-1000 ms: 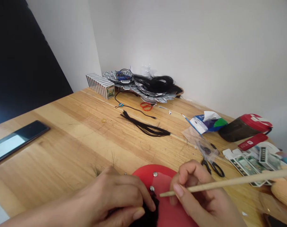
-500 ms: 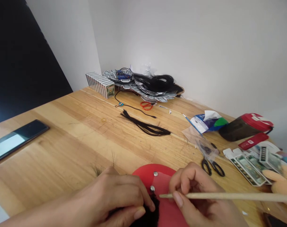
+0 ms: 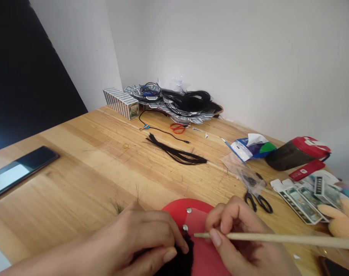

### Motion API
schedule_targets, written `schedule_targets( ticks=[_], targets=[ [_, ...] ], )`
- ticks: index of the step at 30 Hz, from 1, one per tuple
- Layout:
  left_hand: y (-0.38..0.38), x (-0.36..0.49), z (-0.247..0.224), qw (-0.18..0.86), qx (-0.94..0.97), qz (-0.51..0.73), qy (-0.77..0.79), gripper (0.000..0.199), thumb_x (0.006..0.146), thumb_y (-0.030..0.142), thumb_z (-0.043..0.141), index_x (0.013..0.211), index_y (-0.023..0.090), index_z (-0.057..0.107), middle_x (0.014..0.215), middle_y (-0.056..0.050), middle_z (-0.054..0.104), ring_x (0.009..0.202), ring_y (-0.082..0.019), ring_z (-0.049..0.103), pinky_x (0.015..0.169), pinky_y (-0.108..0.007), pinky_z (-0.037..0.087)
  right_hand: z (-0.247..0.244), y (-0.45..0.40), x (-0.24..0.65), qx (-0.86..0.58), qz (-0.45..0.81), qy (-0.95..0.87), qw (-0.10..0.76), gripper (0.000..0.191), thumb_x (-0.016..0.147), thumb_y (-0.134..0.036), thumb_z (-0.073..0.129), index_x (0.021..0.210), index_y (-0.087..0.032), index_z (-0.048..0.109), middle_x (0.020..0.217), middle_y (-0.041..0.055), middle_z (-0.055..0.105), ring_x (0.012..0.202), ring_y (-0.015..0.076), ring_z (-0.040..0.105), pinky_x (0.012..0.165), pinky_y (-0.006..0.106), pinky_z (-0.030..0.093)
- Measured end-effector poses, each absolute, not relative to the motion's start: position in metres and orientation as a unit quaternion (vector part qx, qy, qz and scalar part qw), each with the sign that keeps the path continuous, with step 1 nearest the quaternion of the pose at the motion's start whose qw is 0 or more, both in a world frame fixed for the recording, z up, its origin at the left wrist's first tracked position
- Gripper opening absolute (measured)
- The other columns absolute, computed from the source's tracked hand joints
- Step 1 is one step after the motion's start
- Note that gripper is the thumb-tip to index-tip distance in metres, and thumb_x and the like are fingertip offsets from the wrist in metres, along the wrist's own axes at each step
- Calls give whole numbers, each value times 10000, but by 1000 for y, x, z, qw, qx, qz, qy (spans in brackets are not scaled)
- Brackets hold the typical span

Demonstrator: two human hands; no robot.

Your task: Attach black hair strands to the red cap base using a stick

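Note:
My right hand is closed in a pinch on a thin pale wooden stick. The stick's tip points left, close to the black hair. My left hand has its thumb and fingers closed on this dark, fuzzy bunch of hair, which partly hides under the palm. Beneath both hands lies a rounded red piece with a lighter red panel and two silver pins or studs. Its lower part is cut off by the frame edge.
Black-handled scissors, printed boxes and a red-topped dark pouch lie at the right. A black hair strand bundle rests mid-table. At the left is a phone; a row of boxes stands behind.
Hardly anything differs. The view has shifted very slightly, while both hands keep their holds on the hair and the stick.

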State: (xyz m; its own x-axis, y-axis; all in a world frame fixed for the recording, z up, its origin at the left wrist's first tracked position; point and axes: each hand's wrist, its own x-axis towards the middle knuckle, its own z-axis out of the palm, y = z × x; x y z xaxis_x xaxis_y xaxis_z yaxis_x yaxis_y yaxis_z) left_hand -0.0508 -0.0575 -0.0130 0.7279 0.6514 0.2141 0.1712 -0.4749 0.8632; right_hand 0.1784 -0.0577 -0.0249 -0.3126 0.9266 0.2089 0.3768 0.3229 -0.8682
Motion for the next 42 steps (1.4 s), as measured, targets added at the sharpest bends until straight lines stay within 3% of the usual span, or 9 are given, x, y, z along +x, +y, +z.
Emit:
schedule_targets(
  ticks=[18,31,35,42],
  targets=[
    [-57,-50,-13,424,820,279,264,193,894,37,444,940,140,601,928,-72,692,852,-143,646,754,-183,503,-20,-57,182,-422,418,-714,371,233,815,-61,508,744,-265,422,724,-82,602,622,73,592,553,112,467],
    [-58,-50,-14,427,818,281,263,198,899,57,430,952,166,587,913,-76,691,826,-169,651,720,-221,518,-18,-57,178,-434,401,-702,398,213,833,-98,516,710,-256,443,695,-63,596,614,94,602,564,150,489],
    [-57,-49,-14,441,811,286,259,225,885,37,451,987,170,602,928,-72,700,849,-163,658,746,-214,525,-14,-56,182,-456,456,-667,373,194,841,-125,546,719,-257,472,702,-53,622,609,111,607,552,183,486],
    [-56,-54,-9,473,782,316,252,245,869,-9,457,944,185,586,1041,-46,713,922,-158,672,778,-219,519,-9,-61,176,-502,530,-568,378,200,820,-249,619,696,-245,462,606,-67,590,470,91,463,466,203,353]
  ],
)
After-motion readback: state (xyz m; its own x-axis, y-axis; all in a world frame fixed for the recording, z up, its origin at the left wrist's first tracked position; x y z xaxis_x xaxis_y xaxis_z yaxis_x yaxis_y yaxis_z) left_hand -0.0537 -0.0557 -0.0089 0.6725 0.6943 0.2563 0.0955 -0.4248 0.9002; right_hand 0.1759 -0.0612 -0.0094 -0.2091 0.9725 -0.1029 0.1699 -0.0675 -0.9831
